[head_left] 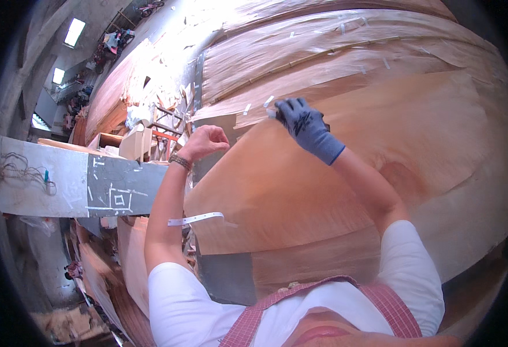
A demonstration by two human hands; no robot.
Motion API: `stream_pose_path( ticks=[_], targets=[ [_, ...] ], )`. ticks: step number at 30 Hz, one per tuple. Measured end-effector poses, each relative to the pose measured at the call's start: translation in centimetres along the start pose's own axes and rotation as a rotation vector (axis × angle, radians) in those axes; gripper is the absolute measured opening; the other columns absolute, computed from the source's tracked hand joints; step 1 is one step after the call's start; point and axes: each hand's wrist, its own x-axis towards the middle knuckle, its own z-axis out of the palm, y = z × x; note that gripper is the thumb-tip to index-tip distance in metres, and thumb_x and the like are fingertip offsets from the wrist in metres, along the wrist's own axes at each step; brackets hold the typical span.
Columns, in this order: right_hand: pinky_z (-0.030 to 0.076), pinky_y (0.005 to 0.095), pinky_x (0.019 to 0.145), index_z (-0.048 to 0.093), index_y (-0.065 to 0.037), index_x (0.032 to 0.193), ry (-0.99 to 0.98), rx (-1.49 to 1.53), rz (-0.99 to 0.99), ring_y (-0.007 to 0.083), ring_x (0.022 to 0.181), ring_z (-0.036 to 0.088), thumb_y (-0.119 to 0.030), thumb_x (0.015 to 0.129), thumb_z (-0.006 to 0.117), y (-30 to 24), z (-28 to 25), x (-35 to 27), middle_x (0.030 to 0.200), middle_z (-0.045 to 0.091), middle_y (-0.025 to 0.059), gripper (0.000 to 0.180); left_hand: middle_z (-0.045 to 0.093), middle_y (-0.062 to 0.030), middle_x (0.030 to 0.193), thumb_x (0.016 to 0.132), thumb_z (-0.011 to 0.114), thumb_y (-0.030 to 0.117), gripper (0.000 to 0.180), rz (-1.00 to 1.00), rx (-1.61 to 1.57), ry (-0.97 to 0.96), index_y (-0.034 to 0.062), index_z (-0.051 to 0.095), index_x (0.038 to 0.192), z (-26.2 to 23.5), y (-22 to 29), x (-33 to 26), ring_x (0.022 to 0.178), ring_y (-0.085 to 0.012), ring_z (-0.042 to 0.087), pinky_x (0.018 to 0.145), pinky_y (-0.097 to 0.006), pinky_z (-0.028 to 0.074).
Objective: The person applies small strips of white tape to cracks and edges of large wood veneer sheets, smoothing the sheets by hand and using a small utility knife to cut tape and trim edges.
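A large tan wood veneer sheet [323,173] lies in front of me on a pile of sheets. My right hand [307,128], in a blue-grey glove, is closed over its far left edge. At its fingertips shows a small piece of white tape [272,113]. My left hand [206,143] is bare and hangs beside the sheet's left edge. Its fingers curl toward the thumb; whatever they hold, if anything, is hidden. Across my left forearm runs a white tape strip [205,217] with small holes, its free end over the sheet.
Farther back lie wrinkled veneer sheets [254,69] with short tape pieces and a long thin bamboo pole [300,59]. At left stands a grey board [127,185] with tape marks, next to a tangle of cord [20,173]. Beyond it is a red metal frame [166,139].
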Motion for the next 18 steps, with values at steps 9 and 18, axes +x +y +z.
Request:
stream_pose_path(
  ticks=[9, 18],
  targets=[
    [0.058, 0.0463, 0.070, 0.057, -0.019, 0.123, -0.681, -0.295, -0.098, 0.0321, 0.112, 0.056, -0.028, 0.096, 0.053, 7.5, 7.5, 5.8, 0.120, 0.056, 0.0100, 0.028, 0.046, -0.0128, 0.143, 0.075, 0.083, 0.041, 0.092, 0.390, -0.181, 0.051, 0.0071, 0.038, 0.148, 5.8, 2.3, 6.4, 0.129, -0.0226, 0.046, 0.108, -0.036, 0.038],
    [0.056, 0.0460, 0.077, 0.063, -0.019, 0.115, -0.444, -0.116, -0.047, 0.0315, 0.111, 0.057, -0.028, 0.094, 0.056, 8.3, 7.6, 3.0, 0.121, 0.057, 0.0108, 0.024, 0.054, -0.0016, 0.097, 0.077, 0.082, 0.031, 0.047, 0.313, -0.069, -0.022, 0.0054, 0.057, 0.108, 7.9, 1.7, 9.2, 0.088, -0.0109, 0.050, 0.078, -0.027, 0.044]
  ],
)
